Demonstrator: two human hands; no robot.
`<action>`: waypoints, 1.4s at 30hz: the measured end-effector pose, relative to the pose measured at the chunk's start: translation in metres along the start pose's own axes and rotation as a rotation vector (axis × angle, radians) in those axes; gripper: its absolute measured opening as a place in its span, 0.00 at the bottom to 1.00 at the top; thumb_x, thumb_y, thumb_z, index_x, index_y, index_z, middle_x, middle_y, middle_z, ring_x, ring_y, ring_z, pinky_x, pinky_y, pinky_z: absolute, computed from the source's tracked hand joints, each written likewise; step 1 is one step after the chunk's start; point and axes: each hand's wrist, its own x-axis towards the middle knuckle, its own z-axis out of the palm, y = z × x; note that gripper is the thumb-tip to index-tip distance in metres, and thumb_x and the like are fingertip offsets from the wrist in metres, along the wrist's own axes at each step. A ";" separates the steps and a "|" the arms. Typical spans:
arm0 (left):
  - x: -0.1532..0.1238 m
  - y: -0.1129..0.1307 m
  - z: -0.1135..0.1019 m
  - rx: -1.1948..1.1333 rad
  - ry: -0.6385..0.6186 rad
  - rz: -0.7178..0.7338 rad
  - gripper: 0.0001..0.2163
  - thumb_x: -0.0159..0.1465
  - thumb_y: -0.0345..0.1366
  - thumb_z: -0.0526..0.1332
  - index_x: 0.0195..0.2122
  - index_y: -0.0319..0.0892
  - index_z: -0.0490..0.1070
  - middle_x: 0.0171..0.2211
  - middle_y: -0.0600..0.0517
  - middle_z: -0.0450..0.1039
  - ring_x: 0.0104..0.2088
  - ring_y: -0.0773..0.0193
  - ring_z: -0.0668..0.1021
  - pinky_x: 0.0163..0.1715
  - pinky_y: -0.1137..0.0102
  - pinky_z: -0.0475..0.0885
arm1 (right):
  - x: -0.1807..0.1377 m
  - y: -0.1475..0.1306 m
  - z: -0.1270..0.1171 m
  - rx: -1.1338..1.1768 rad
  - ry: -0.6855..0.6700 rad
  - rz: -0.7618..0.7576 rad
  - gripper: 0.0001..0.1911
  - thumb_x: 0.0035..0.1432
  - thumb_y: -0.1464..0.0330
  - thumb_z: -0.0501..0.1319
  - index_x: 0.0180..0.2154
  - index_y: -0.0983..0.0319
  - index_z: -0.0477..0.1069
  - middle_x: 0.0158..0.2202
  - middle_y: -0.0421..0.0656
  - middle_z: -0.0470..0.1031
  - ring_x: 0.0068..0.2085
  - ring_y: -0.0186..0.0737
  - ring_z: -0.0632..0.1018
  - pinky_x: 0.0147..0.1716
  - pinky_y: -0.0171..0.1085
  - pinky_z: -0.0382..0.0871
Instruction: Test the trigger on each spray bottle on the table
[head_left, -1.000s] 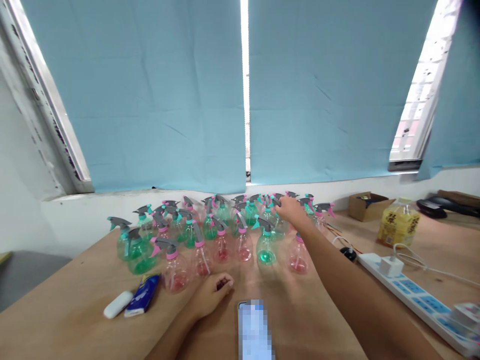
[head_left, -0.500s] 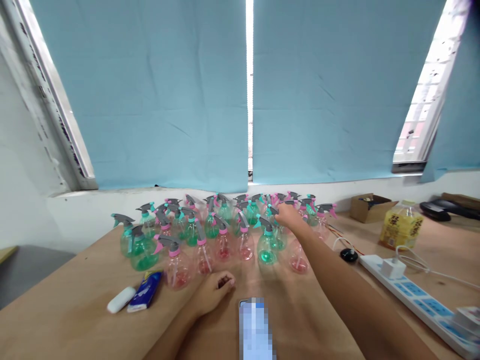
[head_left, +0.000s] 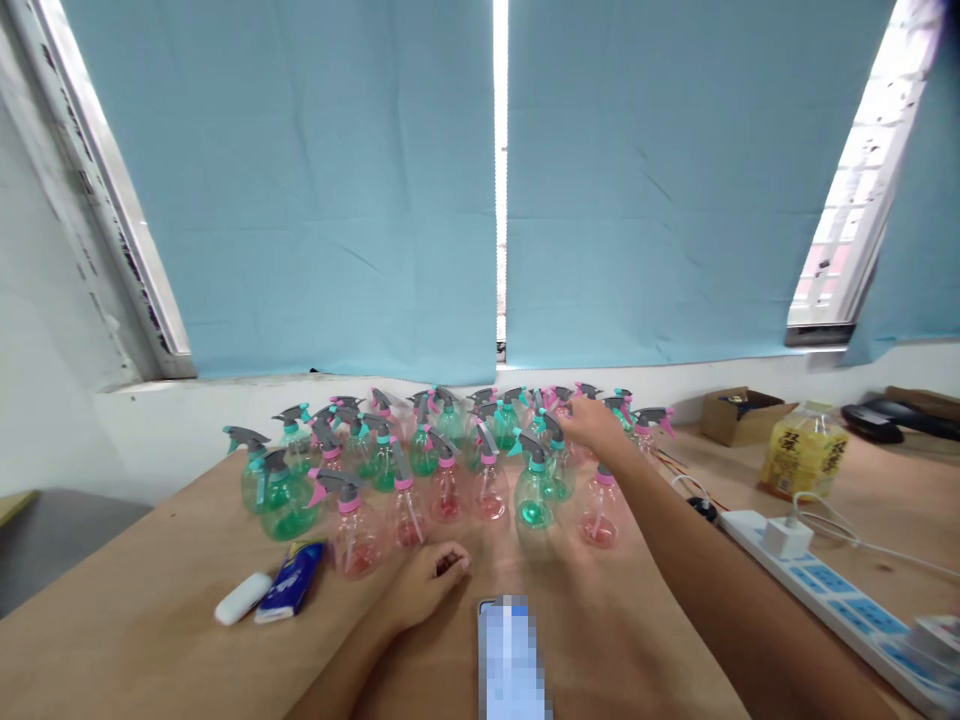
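Many spray bottles with grey trigger heads stand on the table, some pink, some green. My right hand (head_left: 590, 422) reaches over the front bottles to the back right, its fingers closed at the head of a pink spray bottle (head_left: 561, 396); the hand partly hides the bottles behind it. Just left of those fingers is a green spray bottle (head_left: 557, 476). In front stand a clear-green spray bottle (head_left: 534, 500) and a pink one (head_left: 598, 515), the latter beside my forearm. My left hand (head_left: 431, 585) rests on the tabletop, fingers curled with nothing visible in them, near a pink spray bottle (head_left: 358, 540).
A phone (head_left: 512, 660) lies near the front edge. On the left are a white case (head_left: 243, 599) and a blue packet (head_left: 291, 582). To the right are a power strip (head_left: 832, 600) with cables, a yellow jug (head_left: 802, 450) and a cardboard box (head_left: 742, 415).
My right hand has moved slightly right and back, off the green bottle's head to a pink one behind. My left hand stays where it was.
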 end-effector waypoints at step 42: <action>-0.002 0.001 0.001 0.031 0.021 0.029 0.15 0.69 0.45 0.53 0.36 0.41 0.74 0.33 0.52 0.77 0.33 0.63 0.75 0.34 0.73 0.66 | -0.095 -0.071 0.093 1.224 0.043 -0.530 0.15 0.54 0.59 0.66 0.39 0.61 0.78 0.32 0.42 0.76 0.32 0.38 0.73 0.32 0.36 0.67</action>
